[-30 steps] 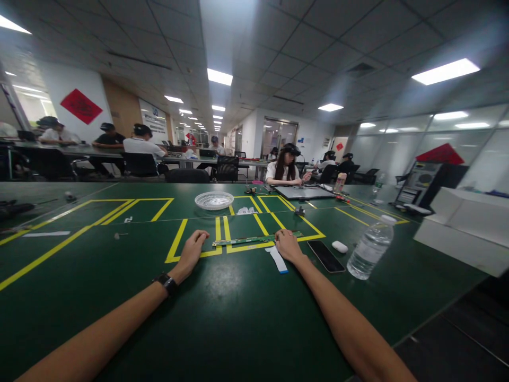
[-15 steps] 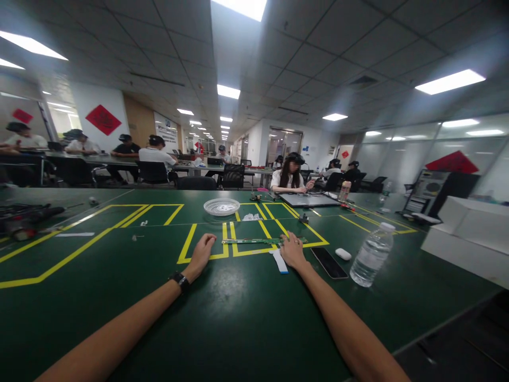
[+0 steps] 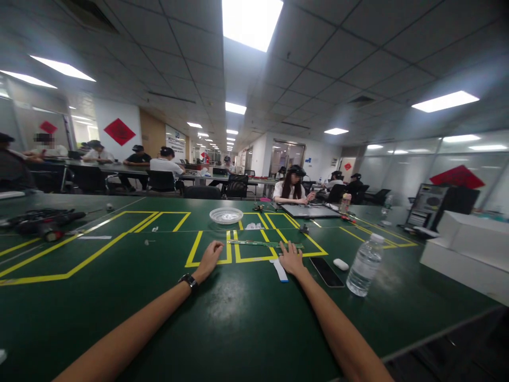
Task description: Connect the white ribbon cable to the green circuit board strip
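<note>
My left hand lies palm down on the green table, fingers loosely together, over a yellow tape line. It holds nothing. A black watch sits on that wrist. My right hand rests flat beside a white ribbon strip, its fingertips near the right end of a long thin green circuit board. The board lies inside the yellow taped boxes, between my two hands.
A black phone, a white earbud case and a water bottle stand right of my right hand. A white mesh bowl sits further back. White boxes fill the right edge, tools the far left. Other people sit at tables behind.
The view has tilted up and turned left, showing more ceiling and the tools at the left. Both hands stay on the table near the board.
</note>
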`<state>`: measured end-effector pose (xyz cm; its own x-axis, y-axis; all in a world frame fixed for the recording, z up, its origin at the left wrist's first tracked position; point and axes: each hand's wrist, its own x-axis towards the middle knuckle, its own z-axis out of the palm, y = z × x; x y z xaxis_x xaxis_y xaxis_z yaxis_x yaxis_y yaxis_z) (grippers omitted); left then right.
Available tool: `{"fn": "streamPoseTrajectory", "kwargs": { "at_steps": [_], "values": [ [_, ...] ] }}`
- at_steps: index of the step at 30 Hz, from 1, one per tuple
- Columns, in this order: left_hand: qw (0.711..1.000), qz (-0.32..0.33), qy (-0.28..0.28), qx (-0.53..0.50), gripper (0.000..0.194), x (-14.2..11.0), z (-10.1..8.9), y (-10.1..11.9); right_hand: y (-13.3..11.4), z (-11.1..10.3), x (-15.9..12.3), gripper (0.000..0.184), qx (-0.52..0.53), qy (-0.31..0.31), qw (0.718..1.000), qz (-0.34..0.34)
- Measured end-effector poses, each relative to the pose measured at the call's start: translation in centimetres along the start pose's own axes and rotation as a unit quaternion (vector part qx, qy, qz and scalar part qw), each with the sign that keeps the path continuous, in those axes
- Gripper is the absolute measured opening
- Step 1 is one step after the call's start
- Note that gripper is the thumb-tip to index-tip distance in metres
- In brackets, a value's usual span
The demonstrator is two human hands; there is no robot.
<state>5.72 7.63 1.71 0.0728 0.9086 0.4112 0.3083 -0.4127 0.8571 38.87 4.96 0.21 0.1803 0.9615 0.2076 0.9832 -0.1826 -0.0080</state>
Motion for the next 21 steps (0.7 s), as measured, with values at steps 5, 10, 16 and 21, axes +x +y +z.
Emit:
{"fn": "streamPoseTrajectory", "kwargs": {
  "at_steps": [5,10,16,21],
  "values": [
    [1.000,0.012,0.010,0.014,0.025,-0.2,-0.1,0.2,-0.4,-0.5,-0.7,0.064,0.014,0.066,0.998,0.014],
    [0.998,0.038,-0.019,0.039,0.024,-1.5,-0.5,1.2,-0.6,-1.1,-1.3,0.045,0.025,0.075,0.997,0.012],
    [0.975,0.140,-0.148,0.092,0.024,-2.8,-4.7,6.8,-0.6,-4.0,-2.8,0.038,-0.037,0.111,0.988,-0.099],
    [0.837,0.323,-0.363,0.251,0.019,-1.0,-10.9,14.3,0.4,-9.0,-1.8,0.029,-0.066,0.079,0.970,-0.221]
  ]
}}
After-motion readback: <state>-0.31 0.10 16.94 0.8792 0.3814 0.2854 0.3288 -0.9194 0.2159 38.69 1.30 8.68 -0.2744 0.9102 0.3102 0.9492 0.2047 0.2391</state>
